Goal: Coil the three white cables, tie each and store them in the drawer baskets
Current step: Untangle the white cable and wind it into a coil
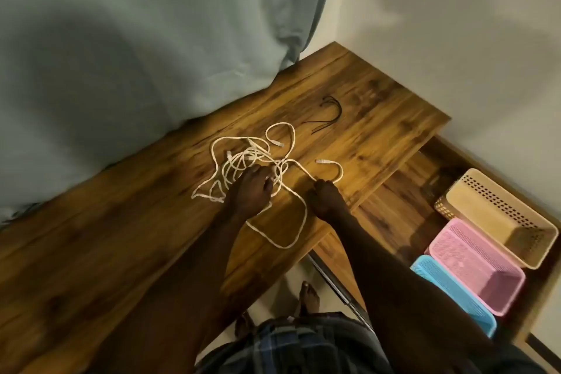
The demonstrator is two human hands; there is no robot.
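White cables (239,161) lie in a loose tangle on the wooden table (121,237), with several plug ends showing. My left hand (250,190) rests on the tangle's near side, fingers curled into the strands. My right hand (324,199) pinches one cable close to its curved end (331,165), beside the table's right edge. A long loop (291,231) trails toward me between the hands. Black ties (326,115) lie farther back on the table. In the open drawer at the right stand a beige basket (473,191), a pink basket (440,243) and a blue basket (425,267).
A grey-green curtain (151,39) hangs over the table's far side. A pale wall (455,39) closes the right. Below the table edge I see my bare feet (308,297) on the floor and a metal drawer rail (334,285).
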